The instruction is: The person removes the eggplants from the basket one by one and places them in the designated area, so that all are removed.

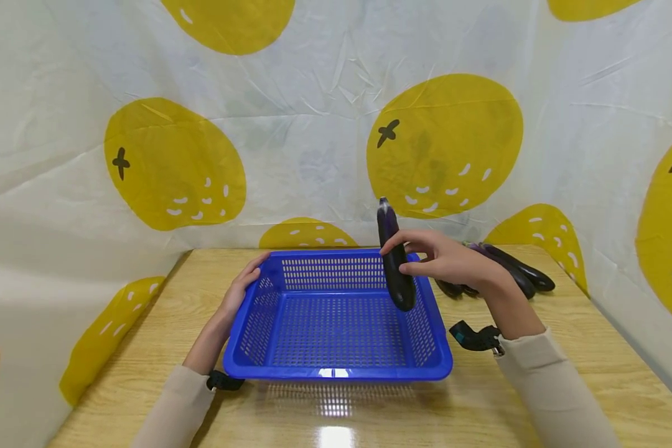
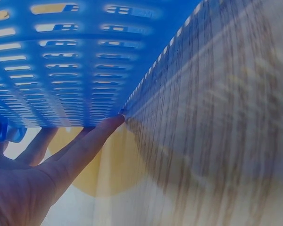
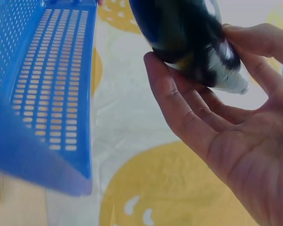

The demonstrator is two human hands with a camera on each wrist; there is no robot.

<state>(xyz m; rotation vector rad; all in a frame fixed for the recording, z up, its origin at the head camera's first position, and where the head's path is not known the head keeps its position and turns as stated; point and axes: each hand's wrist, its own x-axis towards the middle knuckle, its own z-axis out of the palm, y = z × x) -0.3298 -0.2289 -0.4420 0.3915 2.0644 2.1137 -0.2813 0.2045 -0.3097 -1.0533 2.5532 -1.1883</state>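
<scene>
My right hand (image 1: pixel 445 258) pinches a long dark purple eggplant (image 1: pixel 397 274) between thumb and fingers, above the right side of a blue plastic basket (image 1: pixel 336 373). The eggplant hangs nearly upright, its stem end at the top. In the right wrist view, the thumb and fingers (image 3: pixel 179 103) lie on opposite sides of the eggplant (image 3: pixel 188 42). My left hand (image 1: pixel 241 286) rests against the basket's left side near the far corner. Its fairly straight fingers (image 2: pixel 92 146) touch the slotted outer wall (image 2: pixel 61 70) in the left wrist view.
Several more eggplants (image 1: pixel 529 274) lie on the wooden table (image 1: pixel 565 348) to the right, partly hidden behind my right hand and wrist. A white cloth (image 1: pixel 308 149) with yellow fruit prints hangs behind the table and along its sides.
</scene>
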